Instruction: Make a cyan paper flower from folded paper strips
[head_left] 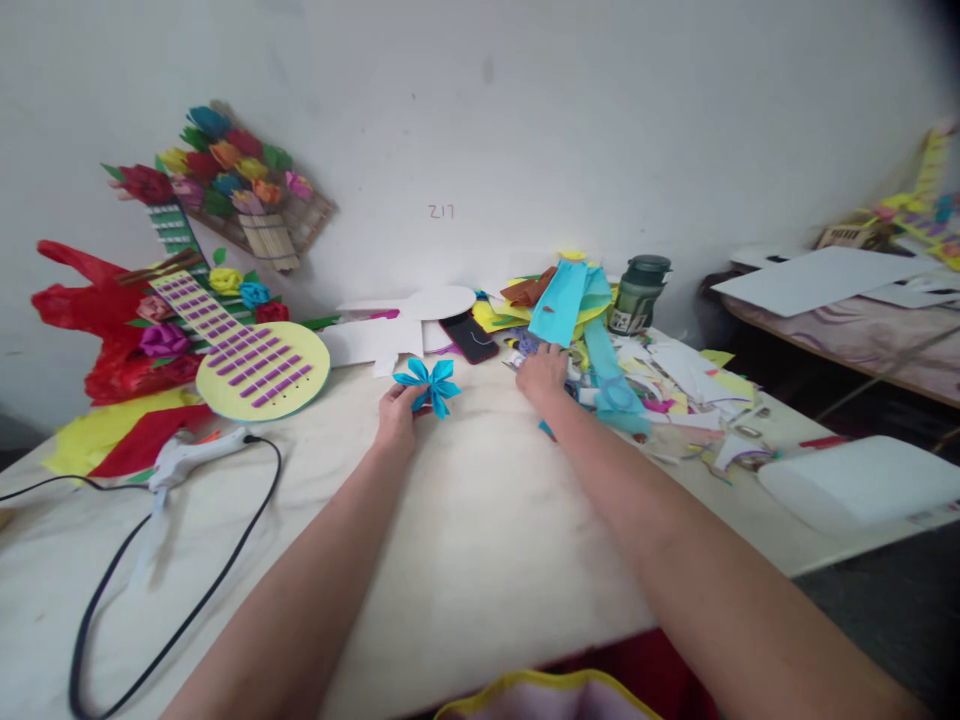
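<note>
My left hand (401, 412) is closed on a blue paper flower (435, 385) with several pointed petals, held just above the table. The thumb and fingers pinch it at its left side. My right hand (543, 374) reaches to the near left edge of a heap of paper scraps, its fingers bent and close together. What those fingers grip, if anything, is hidden. Beside them lies a crumpled purple piece (525, 343), and light blue crepe paper strips (559, 305) rise just behind.
A white glue gun (191, 458) with a looping black cord lies at left. Behind it stands a yellow paper guitar (304, 350) with purple stripes. A phone (469, 338), a green bottle (639, 296), paper scraps (686, 370) and a white roll (862, 480) are on the table.
</note>
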